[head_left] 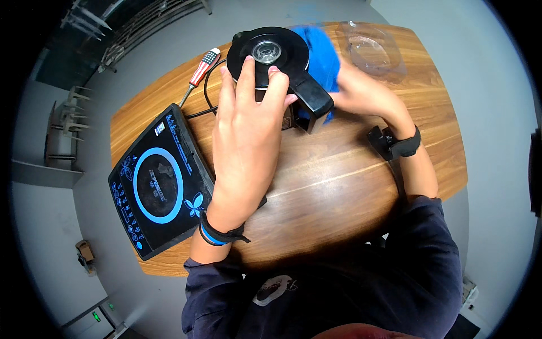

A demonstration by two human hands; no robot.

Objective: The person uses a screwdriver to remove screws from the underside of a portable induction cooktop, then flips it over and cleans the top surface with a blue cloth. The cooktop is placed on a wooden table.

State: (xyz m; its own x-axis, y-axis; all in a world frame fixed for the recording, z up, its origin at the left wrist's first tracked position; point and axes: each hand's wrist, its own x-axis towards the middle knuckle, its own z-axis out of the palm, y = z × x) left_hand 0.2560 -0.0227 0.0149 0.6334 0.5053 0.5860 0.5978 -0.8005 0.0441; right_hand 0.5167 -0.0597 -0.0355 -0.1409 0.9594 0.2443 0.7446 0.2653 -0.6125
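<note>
A jug with a round black lid, a clear knob and a thick black handle stands toward the far side of the table. My left hand steadies it: the fingertips press on the near part of the lid, and the thumb lies low beside the handle. On the jug's right side, my right hand holds a bright blue cloth against or close to its wall. The cloth is smeared by motion. Most of the right hand's fingers are hidden by the cloth and the handle. Under the lid, the jug's body is mostly covered.
A black induction cooker lies at the left of the wooden table. Beyond it rests a screwdriver with a flag-patterned handle, near a black cable. Clear plastic packaging sits at the far right.
</note>
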